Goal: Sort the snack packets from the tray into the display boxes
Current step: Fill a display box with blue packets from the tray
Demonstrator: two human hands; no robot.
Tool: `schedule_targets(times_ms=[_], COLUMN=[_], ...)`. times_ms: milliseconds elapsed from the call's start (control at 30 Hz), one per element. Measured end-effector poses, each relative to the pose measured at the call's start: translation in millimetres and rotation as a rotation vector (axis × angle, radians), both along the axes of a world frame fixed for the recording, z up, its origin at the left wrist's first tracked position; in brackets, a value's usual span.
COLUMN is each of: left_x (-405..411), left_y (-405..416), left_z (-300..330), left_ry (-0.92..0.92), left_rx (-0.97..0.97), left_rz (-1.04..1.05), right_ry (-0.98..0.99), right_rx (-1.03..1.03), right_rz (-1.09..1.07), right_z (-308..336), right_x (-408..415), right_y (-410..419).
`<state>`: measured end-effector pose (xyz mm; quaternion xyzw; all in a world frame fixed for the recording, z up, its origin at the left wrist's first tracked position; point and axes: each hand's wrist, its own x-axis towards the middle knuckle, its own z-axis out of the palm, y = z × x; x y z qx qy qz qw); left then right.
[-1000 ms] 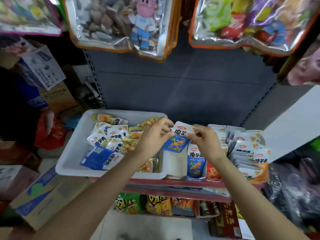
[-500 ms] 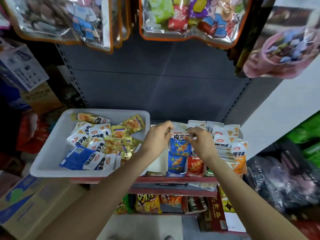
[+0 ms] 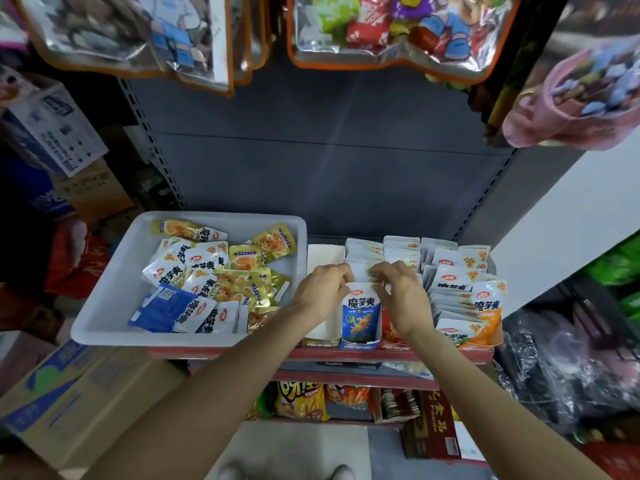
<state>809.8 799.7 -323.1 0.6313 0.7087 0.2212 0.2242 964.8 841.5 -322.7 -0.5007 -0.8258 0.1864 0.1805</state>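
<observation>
Head cam, looking down at both hands over a shop shelf.

Step now: putting a pkt in its box. The left hand and right hand sit close together, w/ the blue snack packet between them. It stands upright at the front of the blue display box, just below the fingertips. Both hands have fingers curled on the white packet tops right behind it. They look like they pinch or push those tops, but I can't tell for sure which pkt each hand holds.

Left of the left hand is the white tray, still holding lots of pkts: white ones, gold ones and a blue one lying face down. So the job looks far from done.

Just under the left hand is an empty-looking white box. Right of the right hand are full rows, w/ an orange packet at the front.

Next move, I think: let go, reach left to the tray, pick one pkt and match its color to a box. Gold ones may go in the empty box, but that's a guess.

Writing: big letters 魔芋爽 on the blue and orange pkts, plus a small red oval logo too small to read. "20%" shows on some white pkts.
</observation>
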Motion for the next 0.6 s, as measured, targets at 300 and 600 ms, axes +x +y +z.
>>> schedule_targets(times_ms=[300,600], left_x=[-41.7,-169.9], left_y=[-25.4,-82.2], left_z=[0.5,-27.6], left_ry=[-0.026,0.248], left_rx=[0.127,-0.369], left_rz=[0.146,0.34], right_ry=[-0.009,-0.162], right_rx=[0.066,-0.242], right_rz=[0.156,0.482], right_z=[10.8,-11.9], right_x=[-42.8,-168.1], right_y=[-15.3,-55.0])
